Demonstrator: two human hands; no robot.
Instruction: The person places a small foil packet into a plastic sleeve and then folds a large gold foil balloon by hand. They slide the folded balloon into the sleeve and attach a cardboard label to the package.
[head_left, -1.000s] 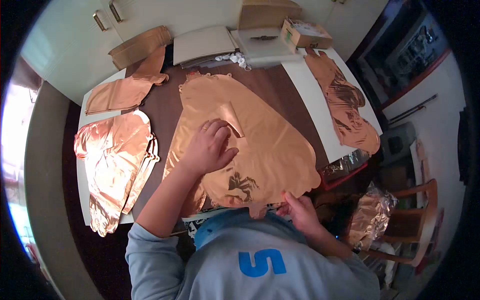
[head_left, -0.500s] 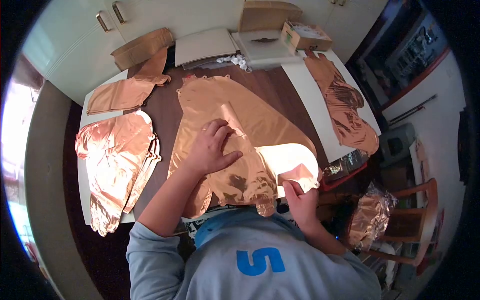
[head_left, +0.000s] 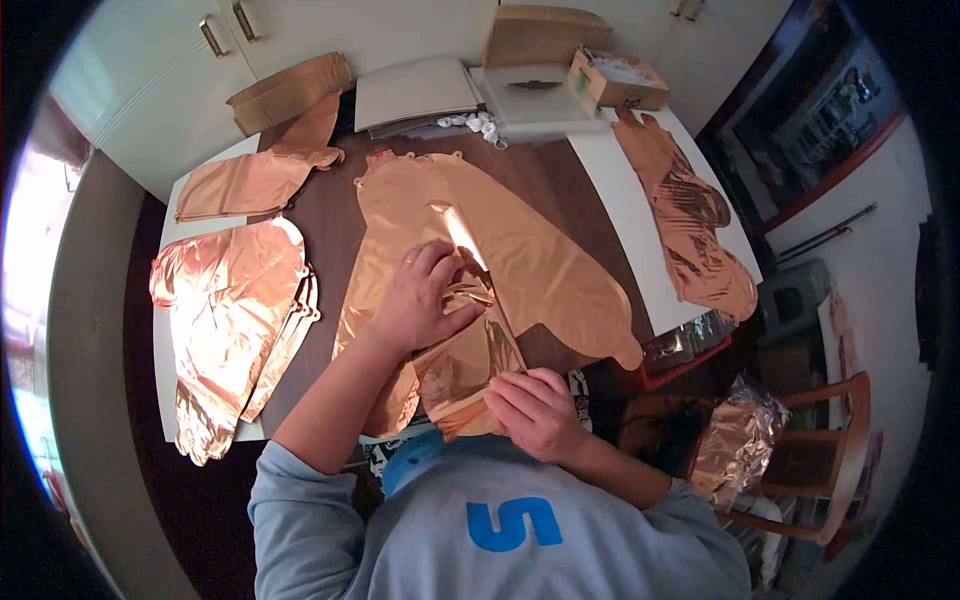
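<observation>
A flat rose-gold foil balloon [head_left: 455, 190] is spread on the table in front of me, with a wide lobe reaching to the right. My left hand [head_left: 425, 300] rests on its middle, thumb and fingers apart, pressing the foil down. A bright crease runs up from beside those fingertips. Nearer my body, my right hand [head_left: 540, 412] is closed on a folded part of the foil balloon, its fingers pinching the edge. The tips of the right fingers are partly hidden against the foil.
More flat foil balloons lie at the left [head_left: 235, 310], the back left [head_left: 245, 185] and the right [head_left: 680, 210]. Grey-white boards [head_left: 415, 95] and a small cardboard box [head_left: 620, 80] stand at the back. A wooden chair [head_left: 850, 450] holds a plastic-wrapped foil bundle [head_left: 740, 430].
My right hand has moved left, bringing the balloon's folded part in toward the middle. The bright white glare on the right lobe is gone. My left hand stays in place.
</observation>
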